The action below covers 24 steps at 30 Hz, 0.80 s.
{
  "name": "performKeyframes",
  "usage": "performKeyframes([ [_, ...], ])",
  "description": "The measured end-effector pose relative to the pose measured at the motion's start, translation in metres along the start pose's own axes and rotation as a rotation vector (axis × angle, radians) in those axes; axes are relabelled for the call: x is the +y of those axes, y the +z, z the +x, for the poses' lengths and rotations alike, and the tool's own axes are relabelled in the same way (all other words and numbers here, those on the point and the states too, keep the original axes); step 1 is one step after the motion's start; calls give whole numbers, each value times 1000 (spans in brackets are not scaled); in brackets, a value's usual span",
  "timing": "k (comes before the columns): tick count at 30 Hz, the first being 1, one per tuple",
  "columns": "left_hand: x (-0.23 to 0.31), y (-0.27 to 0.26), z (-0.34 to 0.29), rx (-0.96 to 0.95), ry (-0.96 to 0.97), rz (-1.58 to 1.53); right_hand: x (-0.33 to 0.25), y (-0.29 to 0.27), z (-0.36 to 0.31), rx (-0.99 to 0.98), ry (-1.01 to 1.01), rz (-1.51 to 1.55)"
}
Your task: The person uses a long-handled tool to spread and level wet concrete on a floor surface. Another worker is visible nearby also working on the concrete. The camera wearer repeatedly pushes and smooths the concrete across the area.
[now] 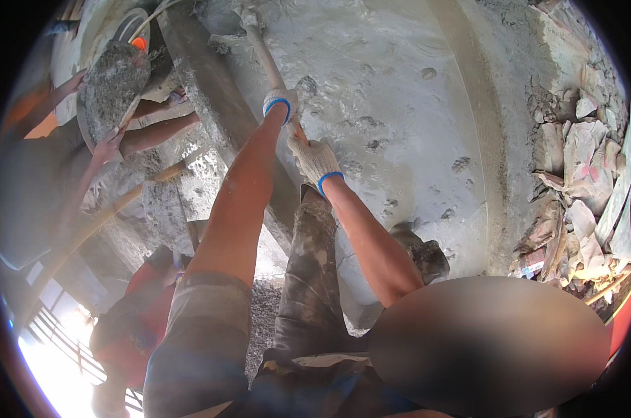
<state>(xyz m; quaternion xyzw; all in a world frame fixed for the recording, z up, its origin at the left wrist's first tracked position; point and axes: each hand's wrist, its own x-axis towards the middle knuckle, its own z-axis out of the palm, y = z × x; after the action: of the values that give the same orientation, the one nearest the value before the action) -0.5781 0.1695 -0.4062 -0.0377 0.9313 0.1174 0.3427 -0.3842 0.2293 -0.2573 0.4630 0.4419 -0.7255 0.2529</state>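
Observation:
Both my hands wear pale knitted gloves with blue cuffs and grip the handle of a long-handled tool (264,57). My left hand (280,104) is wrapped round the handle farther along it. My right hand (315,160) closes on it lower down, close to my knee. At the top of the view the tool's far end meets the grey wet mix and is coated in it, so I cannot tell what kind of head it has. The wet concrete (399,132) spreads beneath and beyond my hands, mostly smooth, with several lumps and pits.
A grey-coated beam (221,94) slants along my left. Beyond it, co-workers' hands hold a round pan of grey mix (113,87); a person in red (137,320) is lower left. Torn paper sacks (583,167) and rubble lie right. A blurred oval covers the lower right.

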Motion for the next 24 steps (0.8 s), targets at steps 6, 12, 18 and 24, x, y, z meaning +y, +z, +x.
performKeyframes([
  [6,2,124,-138,-61,-180,-255,116,-120,-126,59,10,-125],
  [12,1,254,-239,-397,-175,-428,204,-220,-262,91,220,-37],
  [18,31,358,-383,-671,-583,-1124,280,-312,-403,300,174,-541],
  [24,38,365,-466,-806,-670,-1053,295,-325,-464,367,253,-656],
])
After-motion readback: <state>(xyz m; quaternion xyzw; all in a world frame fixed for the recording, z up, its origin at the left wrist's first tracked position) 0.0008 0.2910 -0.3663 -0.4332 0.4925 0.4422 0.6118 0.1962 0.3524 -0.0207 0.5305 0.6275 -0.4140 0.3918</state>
